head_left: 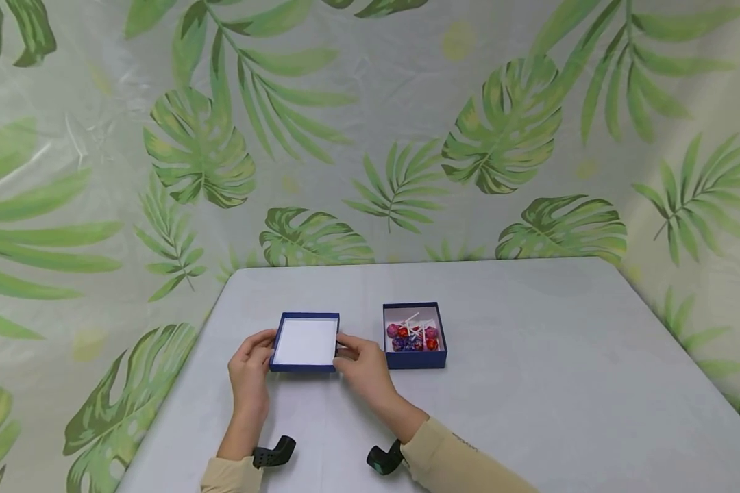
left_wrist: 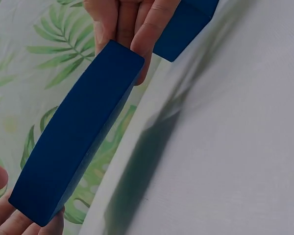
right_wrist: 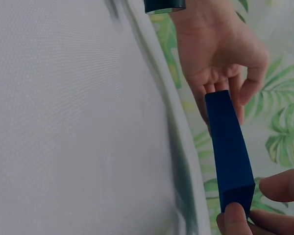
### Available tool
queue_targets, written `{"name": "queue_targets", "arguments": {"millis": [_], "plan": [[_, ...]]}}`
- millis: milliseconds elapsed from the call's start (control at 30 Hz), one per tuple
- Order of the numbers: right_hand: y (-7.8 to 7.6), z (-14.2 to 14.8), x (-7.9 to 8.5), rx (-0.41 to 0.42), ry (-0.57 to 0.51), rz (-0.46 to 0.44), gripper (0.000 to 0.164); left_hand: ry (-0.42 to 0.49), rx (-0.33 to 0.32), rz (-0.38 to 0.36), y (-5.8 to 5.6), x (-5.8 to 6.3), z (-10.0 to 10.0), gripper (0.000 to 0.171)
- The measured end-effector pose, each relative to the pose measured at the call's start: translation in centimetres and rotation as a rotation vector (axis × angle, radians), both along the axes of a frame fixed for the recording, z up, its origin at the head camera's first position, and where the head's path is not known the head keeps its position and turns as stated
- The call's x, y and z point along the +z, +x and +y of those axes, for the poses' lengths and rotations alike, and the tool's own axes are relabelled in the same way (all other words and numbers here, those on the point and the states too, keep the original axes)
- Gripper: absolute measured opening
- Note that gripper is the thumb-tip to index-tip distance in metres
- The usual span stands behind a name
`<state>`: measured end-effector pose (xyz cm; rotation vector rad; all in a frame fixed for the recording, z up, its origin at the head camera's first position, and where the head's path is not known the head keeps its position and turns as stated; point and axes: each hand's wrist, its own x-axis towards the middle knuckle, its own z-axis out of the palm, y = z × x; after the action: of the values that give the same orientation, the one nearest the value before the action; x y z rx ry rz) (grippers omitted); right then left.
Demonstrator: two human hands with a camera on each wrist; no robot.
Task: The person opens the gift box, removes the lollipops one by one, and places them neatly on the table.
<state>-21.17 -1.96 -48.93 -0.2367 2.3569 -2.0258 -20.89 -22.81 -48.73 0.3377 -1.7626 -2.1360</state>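
A shallow blue box lid point(head_left: 305, 341), white inside, is held with its hollow side facing up. At its left edge my left hand point(head_left: 250, 373) grips it, with the thumb near the rim. My right hand point(head_left: 370, 375) pinches the opposite edge. In the left wrist view the blue side wall of the lid point(left_wrist: 78, 132) hangs above the table, over its own shadow. The right wrist view shows the lid point(right_wrist: 229, 142) between both hands too. Right of the lid stands a blue open box point(head_left: 416, 360), with several wrapped lollipops point(head_left: 414, 337) inside.
A white-covered table point(head_left: 530, 356) lies beneath everything. Behind it hangs a leaf-patterned curtain point(head_left: 407, 103). Black wrist devices point(head_left: 275, 452) sit on both wrists, over beige sleeves point(head_left: 456, 459).
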Motion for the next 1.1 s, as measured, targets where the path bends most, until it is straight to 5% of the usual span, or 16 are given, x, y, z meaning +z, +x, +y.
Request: {"name": "queue_targets", "arguments": {"millis": [500,800,1100], "plan": [[-0.3,-0.9,-1.6,0.112,0.11,-0.101,0.065,-0.117,0.017,-0.05,-0.4,-1.9,-0.4,0.035],[-0.3,-0.8,-1.8,0.151,0.153,-0.081,0.067,-0.155,-0.001,-0.089,-0.5,-2.7,-0.4,0.035],[-0.4,-0.7,-1.9,0.167,0.177,-0.075,0.069,-0.296,0.003,-0.141,-0.4,-2.9,-0.2,0.045]]}}
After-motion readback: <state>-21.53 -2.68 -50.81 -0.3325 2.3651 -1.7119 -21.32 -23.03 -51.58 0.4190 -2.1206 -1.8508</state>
